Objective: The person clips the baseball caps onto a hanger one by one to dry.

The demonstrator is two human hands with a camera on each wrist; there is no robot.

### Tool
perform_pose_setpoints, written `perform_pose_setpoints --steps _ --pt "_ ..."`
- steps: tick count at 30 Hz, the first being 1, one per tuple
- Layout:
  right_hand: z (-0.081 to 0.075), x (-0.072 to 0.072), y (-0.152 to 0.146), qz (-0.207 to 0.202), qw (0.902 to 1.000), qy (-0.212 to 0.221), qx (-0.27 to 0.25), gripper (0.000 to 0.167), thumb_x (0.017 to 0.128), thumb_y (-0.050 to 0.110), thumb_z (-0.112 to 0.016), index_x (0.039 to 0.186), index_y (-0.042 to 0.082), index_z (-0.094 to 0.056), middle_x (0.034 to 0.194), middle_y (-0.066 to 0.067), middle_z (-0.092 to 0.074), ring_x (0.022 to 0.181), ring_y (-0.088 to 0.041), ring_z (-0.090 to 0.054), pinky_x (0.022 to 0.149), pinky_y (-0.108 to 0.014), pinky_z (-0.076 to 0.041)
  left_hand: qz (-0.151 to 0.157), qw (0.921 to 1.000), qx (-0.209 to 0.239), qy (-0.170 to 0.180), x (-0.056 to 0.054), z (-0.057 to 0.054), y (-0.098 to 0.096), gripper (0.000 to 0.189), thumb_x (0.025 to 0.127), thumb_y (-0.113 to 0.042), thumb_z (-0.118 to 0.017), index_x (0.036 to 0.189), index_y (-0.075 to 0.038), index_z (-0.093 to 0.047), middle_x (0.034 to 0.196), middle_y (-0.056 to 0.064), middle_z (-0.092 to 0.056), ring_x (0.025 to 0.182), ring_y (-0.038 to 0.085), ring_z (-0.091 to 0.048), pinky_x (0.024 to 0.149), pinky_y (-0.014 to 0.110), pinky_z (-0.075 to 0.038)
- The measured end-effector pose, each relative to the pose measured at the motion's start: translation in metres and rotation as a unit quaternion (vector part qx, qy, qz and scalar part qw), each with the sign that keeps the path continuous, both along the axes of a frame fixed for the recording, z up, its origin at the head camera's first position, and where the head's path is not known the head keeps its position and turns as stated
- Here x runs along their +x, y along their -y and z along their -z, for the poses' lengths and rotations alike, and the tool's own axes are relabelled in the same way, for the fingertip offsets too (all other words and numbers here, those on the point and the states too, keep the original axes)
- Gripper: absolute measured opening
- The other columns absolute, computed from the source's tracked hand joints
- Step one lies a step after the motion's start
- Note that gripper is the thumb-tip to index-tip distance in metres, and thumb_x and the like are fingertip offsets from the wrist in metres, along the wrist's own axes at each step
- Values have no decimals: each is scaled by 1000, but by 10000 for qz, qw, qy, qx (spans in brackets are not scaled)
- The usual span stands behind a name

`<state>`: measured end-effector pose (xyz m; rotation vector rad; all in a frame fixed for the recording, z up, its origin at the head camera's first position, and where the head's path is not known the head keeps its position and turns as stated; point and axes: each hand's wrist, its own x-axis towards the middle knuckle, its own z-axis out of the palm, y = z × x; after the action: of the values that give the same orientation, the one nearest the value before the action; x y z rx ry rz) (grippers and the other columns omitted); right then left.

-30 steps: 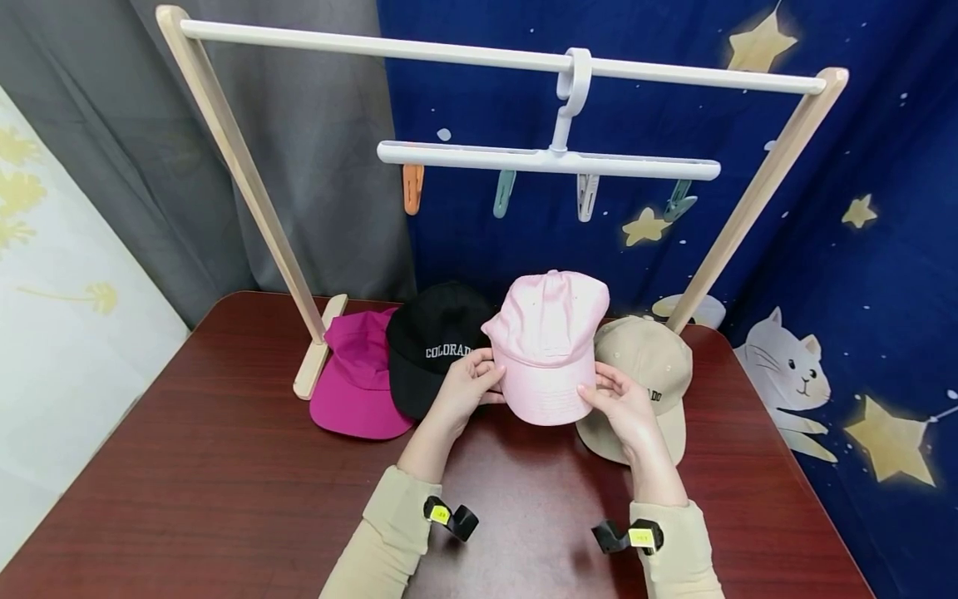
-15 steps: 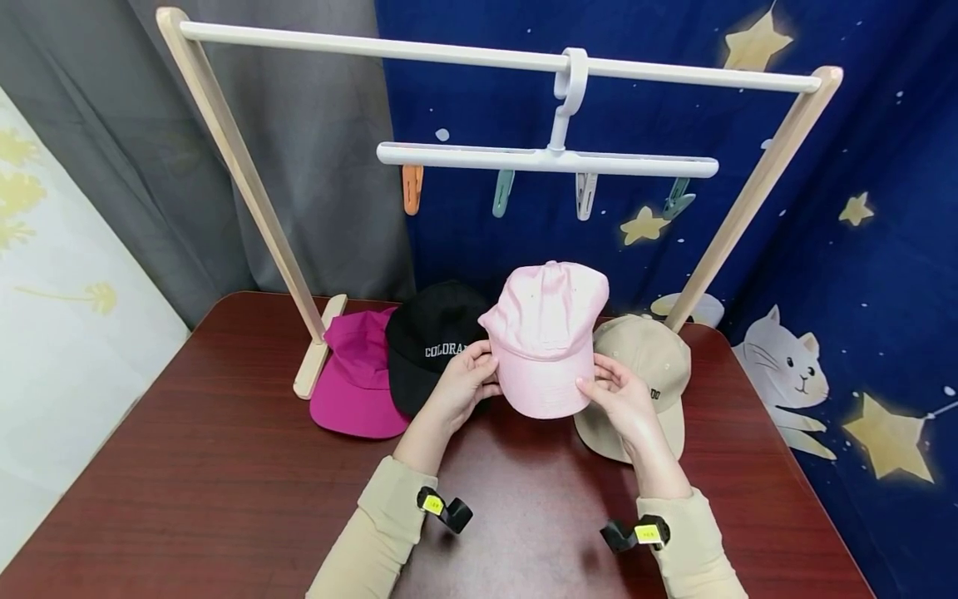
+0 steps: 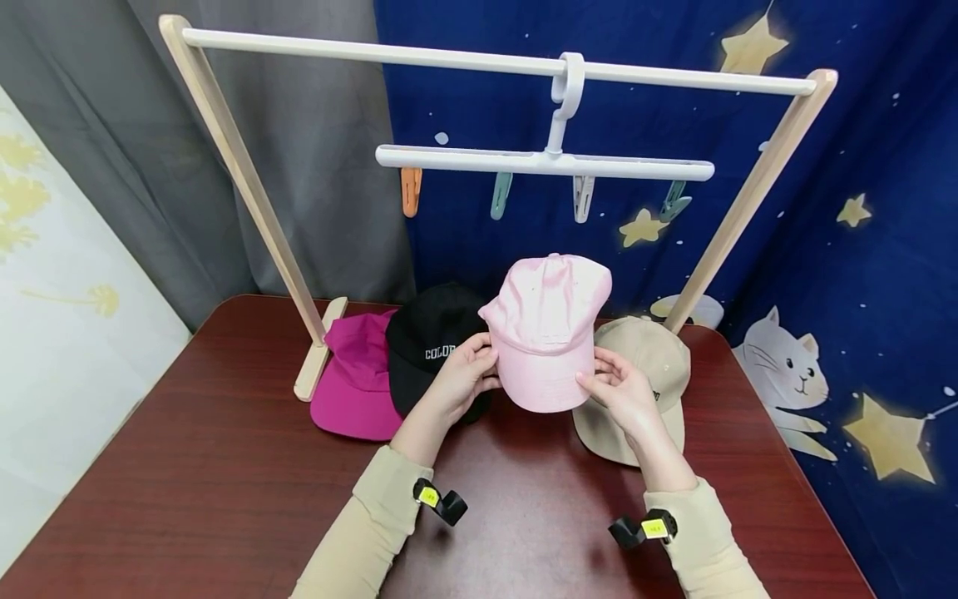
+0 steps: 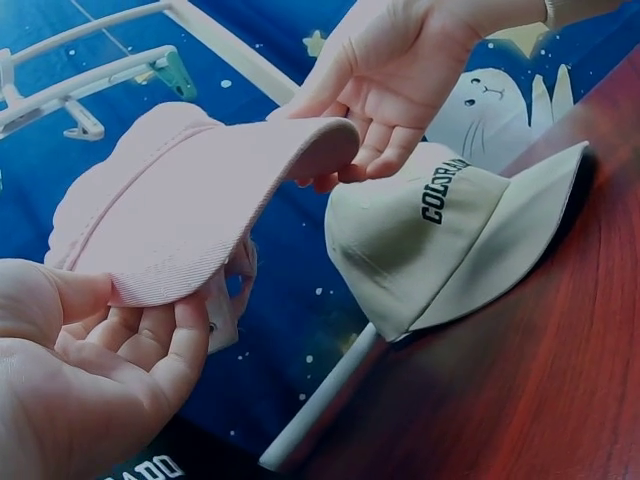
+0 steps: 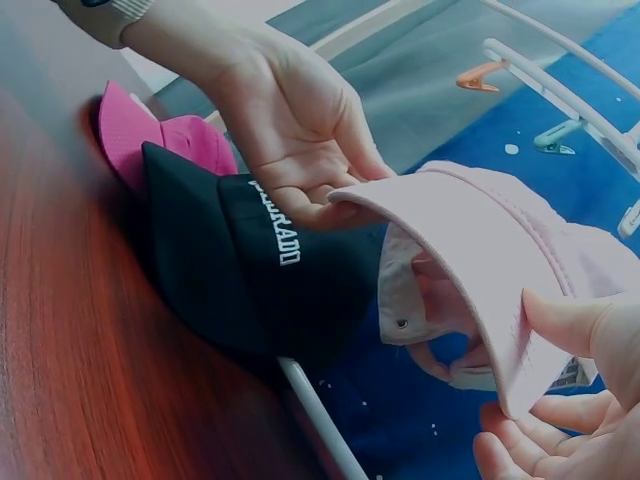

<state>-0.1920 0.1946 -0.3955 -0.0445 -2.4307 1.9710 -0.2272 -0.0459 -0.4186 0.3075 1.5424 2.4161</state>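
Note:
A pink cap (image 3: 550, 316) is held up off the table, brim toward me, below a white hanger (image 3: 546, 161). My left hand (image 3: 466, 374) pinches the left side of its brim, thumb on top and fingers beneath. On the opposite side my right hand (image 3: 623, 391) pinches the brim the same way. Both grips show in the wrist views, where the pink cap (image 4: 190, 210) has its brim between the two hands. Behind my left hand lies a black cap (image 3: 419, 353) with white lettering, and behind the right one a beige cap (image 3: 659, 366).
A magenta cap (image 3: 359, 374) lies at the left, partly under the black one. The hanger's clips, orange (image 3: 410, 193), green (image 3: 501, 195), white (image 3: 583, 200) and another green (image 3: 674, 202), hang from a wooden rack (image 3: 247, 183) on the brown table (image 3: 224, 499).
Both hands have raised the pink cap slightly, away from the table and toward the hanger. Their hold on the brim looks the same. The other caps have not moved.

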Motion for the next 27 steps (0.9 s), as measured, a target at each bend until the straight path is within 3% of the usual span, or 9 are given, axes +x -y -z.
perform_pose_setpoints --steps 27 --pt "-12 -11 -7 -310 9980 -191 507 55 88 8 -69 134 -8 -44 112 -24 -58 79 -4 -58 70 -16 -46 96 9991 -335 -223 -13 -15 0 23 102 -1 -39 123 4 -42 84 0 -60 74 13 -58 65 29 -49"
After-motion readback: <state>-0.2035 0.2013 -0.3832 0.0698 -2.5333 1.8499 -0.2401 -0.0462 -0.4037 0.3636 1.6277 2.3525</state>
